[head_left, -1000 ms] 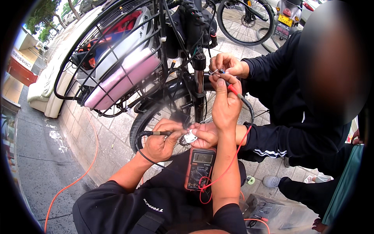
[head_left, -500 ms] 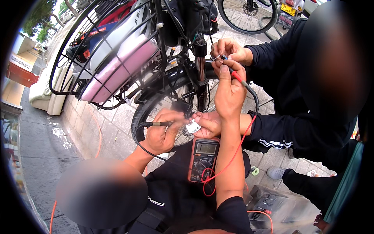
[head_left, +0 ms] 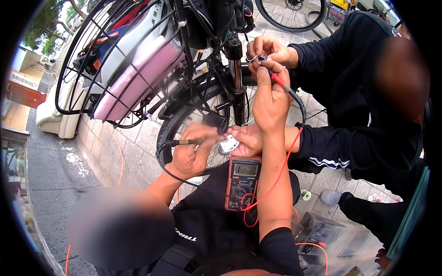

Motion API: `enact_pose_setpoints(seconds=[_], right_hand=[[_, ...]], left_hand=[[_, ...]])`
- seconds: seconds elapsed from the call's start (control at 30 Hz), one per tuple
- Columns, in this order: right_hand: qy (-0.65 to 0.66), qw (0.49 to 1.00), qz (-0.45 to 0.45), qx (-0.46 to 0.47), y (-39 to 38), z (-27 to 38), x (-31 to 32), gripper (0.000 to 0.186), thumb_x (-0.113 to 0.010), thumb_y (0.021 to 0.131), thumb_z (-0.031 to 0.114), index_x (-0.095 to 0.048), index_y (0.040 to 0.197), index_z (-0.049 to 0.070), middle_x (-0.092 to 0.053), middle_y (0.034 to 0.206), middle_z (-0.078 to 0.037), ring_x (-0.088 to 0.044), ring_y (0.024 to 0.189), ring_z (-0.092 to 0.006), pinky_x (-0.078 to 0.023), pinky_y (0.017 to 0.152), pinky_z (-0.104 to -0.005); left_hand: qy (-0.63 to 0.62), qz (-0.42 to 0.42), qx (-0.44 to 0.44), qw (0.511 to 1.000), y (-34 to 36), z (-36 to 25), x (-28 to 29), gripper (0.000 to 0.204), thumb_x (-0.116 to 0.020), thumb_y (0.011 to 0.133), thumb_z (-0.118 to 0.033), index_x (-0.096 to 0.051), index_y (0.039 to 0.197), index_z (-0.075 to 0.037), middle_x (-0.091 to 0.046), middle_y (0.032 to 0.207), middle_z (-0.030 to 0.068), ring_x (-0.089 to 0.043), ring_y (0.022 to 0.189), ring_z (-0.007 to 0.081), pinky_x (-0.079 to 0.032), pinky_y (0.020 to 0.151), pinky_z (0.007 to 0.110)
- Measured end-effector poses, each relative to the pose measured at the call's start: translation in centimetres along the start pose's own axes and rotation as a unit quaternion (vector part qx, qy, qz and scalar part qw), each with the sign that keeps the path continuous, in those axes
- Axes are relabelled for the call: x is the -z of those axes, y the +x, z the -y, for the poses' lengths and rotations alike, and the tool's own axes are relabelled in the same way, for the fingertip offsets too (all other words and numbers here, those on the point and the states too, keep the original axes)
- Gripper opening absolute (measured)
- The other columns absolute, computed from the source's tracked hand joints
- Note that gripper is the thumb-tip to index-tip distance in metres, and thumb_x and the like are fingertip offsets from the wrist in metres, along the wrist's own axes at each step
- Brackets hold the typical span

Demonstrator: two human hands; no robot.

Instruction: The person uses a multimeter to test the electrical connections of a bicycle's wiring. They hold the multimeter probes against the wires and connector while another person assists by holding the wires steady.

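My left hand (head_left: 188, 158) grips a black test probe (head_left: 182, 142), its fingers slightly blurred beside a small white part (head_left: 229, 144). A co-worker's hand (head_left: 251, 139) holds that part. Higher up, my right hand (head_left: 270, 103) is closed round a red test probe (head_left: 279, 81), pointing at a small dark connector (head_left: 261, 58) with thin wires. The co-worker's other hand (head_left: 272, 49) pinches at this connector; the exact contact of the tips is too small to tell. An orange-and-black multimeter (head_left: 241, 181) rests on my lap, with the red lead running to it.
Beyond the hands stands a bike's front wheel (head_left: 168, 129) and fork (head_left: 235, 78). A black wire basket (head_left: 117, 117) with a pink foam-like pad (head_left: 133, 87) is at upper left. The co-worker's striped sleeve (head_left: 329, 147) reaches in from the right. An orange cable (head_left: 120, 161) crosses the paving.
The view has shifted slightly, and the multimeter appears a little higher and further right. Both my hands keep their probes in nearly the same places, and the co-worker still holds the parts.
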State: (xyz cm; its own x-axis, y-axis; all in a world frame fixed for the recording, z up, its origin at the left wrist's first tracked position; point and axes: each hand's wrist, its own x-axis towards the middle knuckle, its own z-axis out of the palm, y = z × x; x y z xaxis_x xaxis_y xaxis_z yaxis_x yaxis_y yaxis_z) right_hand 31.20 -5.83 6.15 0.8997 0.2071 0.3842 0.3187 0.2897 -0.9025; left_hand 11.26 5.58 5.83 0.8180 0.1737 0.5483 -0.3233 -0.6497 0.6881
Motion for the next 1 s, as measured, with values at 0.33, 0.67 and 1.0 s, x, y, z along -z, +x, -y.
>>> enact_pose_setpoints(seconds=[0.33,0.67,1.0], right_hand=[[0.058,0.998,-0.032,0.012,-0.05,-0.07,-0.64,0.017,-0.055,0.112,0.011,-0.059,0.122,-0.003,-0.072,0.112,-0.013,-0.070,0.106,-0.0178,-0.054,0.095,-0.0303],[0.049,0.998,-0.036,-0.001,-0.22,-0.27,-0.44,0.016,-0.056,0.111,0.010,-0.061,0.119,-0.003,-0.072,0.111,-0.013,-0.071,0.104,-0.0167,-0.055,0.093,-0.0295],[0.056,0.998,-0.035,-0.021,-0.49,0.01,-0.38,0.019,-0.057,0.111,0.013,-0.061,0.119,-0.003,-0.073,0.110,-0.013,-0.072,0.104,-0.0172,-0.055,0.092,-0.0295]], left_hand=[[0.031,0.025,-0.008,0.999,0.33,-0.13,0.37,0.009,-0.061,0.106,-0.005,-0.064,0.112,0.001,-0.079,0.097,0.0136,-0.070,0.104,0.0273,-0.056,0.092,0.039],[0.029,0.023,0.013,0.999,0.11,-0.21,0.45,0.009,-0.061,0.106,-0.005,-0.064,0.110,0.002,-0.077,0.099,0.0141,-0.070,0.104,0.0277,-0.056,0.093,0.039],[0.035,0.040,-0.005,0.999,0.14,0.07,0.58,0.009,-0.061,0.105,-0.001,-0.062,0.114,-0.001,-0.077,0.097,0.0140,-0.071,0.105,0.0271,-0.056,0.093,0.039]])
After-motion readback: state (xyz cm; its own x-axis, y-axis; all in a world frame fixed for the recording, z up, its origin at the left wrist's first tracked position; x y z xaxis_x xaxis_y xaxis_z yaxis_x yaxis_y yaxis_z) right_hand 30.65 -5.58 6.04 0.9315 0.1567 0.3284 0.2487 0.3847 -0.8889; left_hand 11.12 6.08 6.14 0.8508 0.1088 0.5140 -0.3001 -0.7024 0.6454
